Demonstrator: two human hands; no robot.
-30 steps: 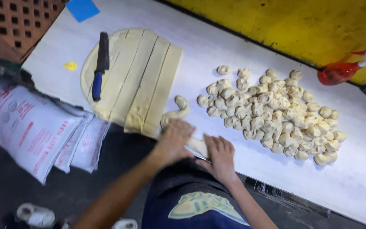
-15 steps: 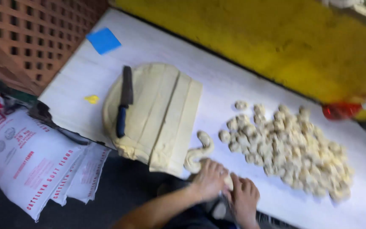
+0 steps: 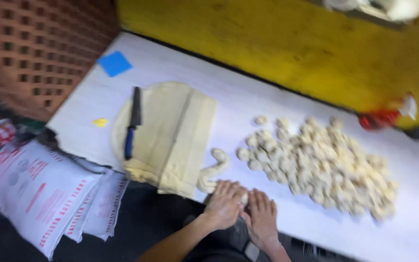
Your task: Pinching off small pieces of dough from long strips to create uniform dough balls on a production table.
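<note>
- hands are working side by side at the near edge of the white table (image 3: 267, 104); the left hand (image 3: 225, 204) is lying palm down with fingers curled over a small piece of dough (image 3: 244, 198), and the right hand (image 3: 260, 218) is pressing flat just beside it, fingers together.
- whether either hand is actually gripping the piece is too blurred to tell; only a pale bit of it is showing between the two hands.
- dough rope (image 3: 213, 170) is curling from the left hand's fingertips up toward the cut sheet.
- flat dough sheet (image 3: 175, 131), sliced into long strips, is lying to the left, with a blue-handled knife (image 3: 132, 123) resting on its left part.
- pile of small dough pieces (image 3: 321, 165) is spreading to the right of the hands, near but apart from them.
- printed sacks (image 3: 40, 194) are leaning below the table's left end.
- red spray bottle (image 3: 386, 116) is lying by the yellow wall (image 3: 277, 43).
</note>
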